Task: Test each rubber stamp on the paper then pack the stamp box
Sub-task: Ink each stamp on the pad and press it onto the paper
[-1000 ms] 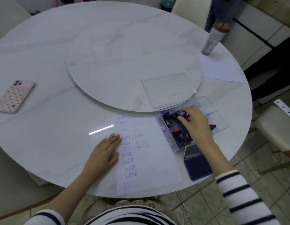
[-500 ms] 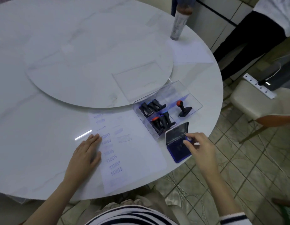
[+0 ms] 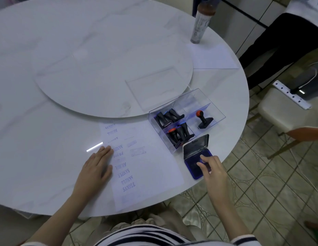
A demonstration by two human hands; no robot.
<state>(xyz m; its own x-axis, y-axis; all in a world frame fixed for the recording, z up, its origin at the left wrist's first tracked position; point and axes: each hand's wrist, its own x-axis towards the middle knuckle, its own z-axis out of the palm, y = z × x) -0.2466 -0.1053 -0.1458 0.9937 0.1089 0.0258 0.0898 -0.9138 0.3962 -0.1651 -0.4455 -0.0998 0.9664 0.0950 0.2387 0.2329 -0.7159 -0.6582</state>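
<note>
- Head view: your left hand (image 3: pixel 97 167) lies flat, palm down, on the left edge of the paper (image 3: pixel 142 162), fingers (image 3: pixel 105 151) stretched out together and gripping nothing; the forearm runs back toward your striped sleeve at the bottom of the frame.
- Your right hand (image 3: pixel 212 168) reaches in from the lower right, wrist raised, over the blue ink pad (image 3: pixel 197 157) at the near right rim of the table (image 3: pixel 48 157). Its fingers are bunched, tips pointing down onto the pad's inked face; you cannot tell whether they pinch a stamp, since nothing shows clearly between them.
- The pad's lid stands open, tilted up toward the clear stamp box (image 3: pixel 187 118), which sits just beyond it, beside the paper's right edge.
- In the box, black stamps (image 3: pixel 168 117) fill the two left compartments; one red-topped stamp (image 3: pixel 203 120) stands upright alone in the right compartment.
- The paper carries rows of blue "SAMPLE" prints.
</note>
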